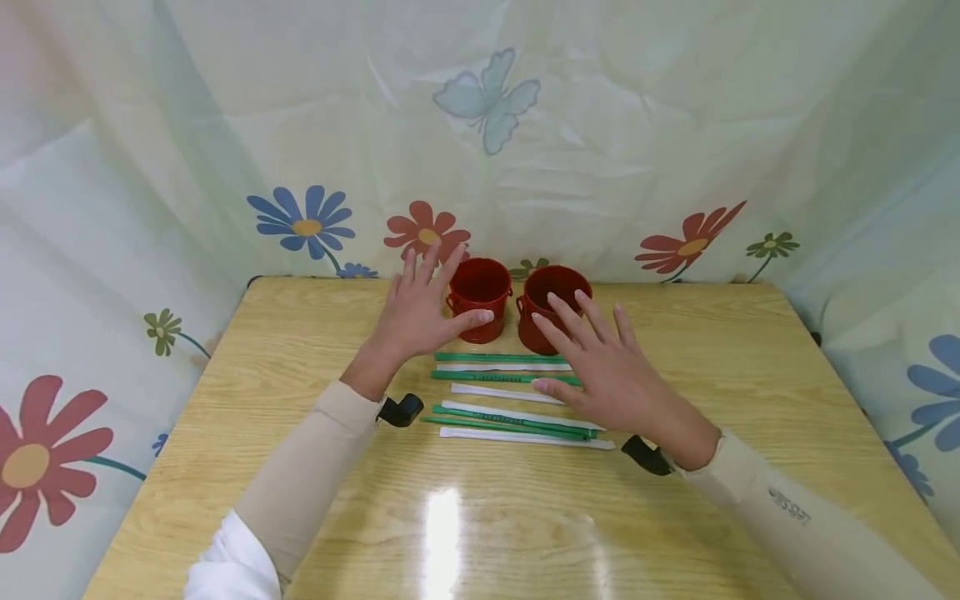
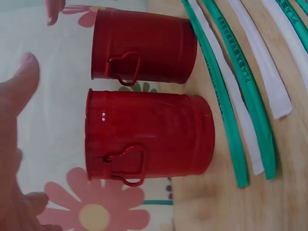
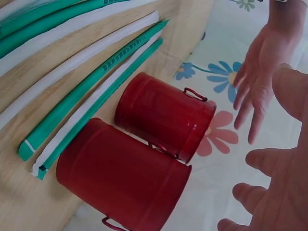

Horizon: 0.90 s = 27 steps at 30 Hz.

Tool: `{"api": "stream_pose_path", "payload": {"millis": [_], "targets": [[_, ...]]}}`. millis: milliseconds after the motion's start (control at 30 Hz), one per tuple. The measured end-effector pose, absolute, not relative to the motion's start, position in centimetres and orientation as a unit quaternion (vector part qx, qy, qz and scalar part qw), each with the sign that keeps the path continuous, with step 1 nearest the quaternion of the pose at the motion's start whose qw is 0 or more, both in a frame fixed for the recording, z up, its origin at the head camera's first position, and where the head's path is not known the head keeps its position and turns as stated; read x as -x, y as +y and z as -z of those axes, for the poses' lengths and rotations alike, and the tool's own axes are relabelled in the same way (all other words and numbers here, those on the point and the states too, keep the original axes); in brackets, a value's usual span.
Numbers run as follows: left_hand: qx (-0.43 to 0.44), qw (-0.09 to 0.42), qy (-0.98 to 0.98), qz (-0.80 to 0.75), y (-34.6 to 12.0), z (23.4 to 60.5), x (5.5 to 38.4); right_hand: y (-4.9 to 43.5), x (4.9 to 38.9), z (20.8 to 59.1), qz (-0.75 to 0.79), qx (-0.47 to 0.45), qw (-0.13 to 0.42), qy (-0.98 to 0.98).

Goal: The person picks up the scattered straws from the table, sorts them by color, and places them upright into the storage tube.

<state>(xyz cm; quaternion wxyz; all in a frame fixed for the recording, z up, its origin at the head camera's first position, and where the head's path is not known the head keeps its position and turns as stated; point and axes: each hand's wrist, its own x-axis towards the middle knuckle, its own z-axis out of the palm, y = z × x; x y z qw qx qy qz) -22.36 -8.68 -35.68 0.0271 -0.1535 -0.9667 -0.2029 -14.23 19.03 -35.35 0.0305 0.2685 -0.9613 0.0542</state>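
Two small red metal buckets stand side by side near the table's back edge, the left bucket (image 1: 487, 329) and the right bucket (image 1: 534, 329). In front of them lies a row of several long paper-wrapped straws, some in green wrappers (image 1: 480, 376), some in white wrappers (image 1: 525, 437). My left hand (image 1: 423, 312) hovers with fingers spread at the left bucket's side. Above the straws' right ends hangs my right hand (image 1: 615, 371), fingers spread, overlapping the right bucket in the head view. Both hands hold nothing. In the right wrist view both buckets stand upright beside the straws.
A light wooden table (image 1: 315, 500) carries everything. Behind and at both sides hangs a pale curtain (image 1: 600, 125) printed with flowers and a butterfly. Small black wrist cameras sit under both wrists, the left camera (image 1: 402, 410) close to the straws' left ends.
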Motion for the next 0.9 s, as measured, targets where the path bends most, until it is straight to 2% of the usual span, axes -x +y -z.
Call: {"api": "stream_pose_path", "payload": {"millis": [367, 667, 900], "targets": [[0.168, 0.045, -0.894, 0.413, -9.3, 37.5, 24.1, 19.7, 13.5, 35.6, -0.076, -0.276, 0.032, -0.957], [0.152, 0.048, -0.849, 0.504, -9.2, 38.4, 25.5, 20.5, 13.5, 36.5, -0.132, -0.282, 0.064, -0.948], [0.13, 0.044, -0.829, 0.543, -8.7, 38.6, 25.8, 20.9, 13.8, 37.3, -0.22, -0.254, 0.059, -0.94]]}}
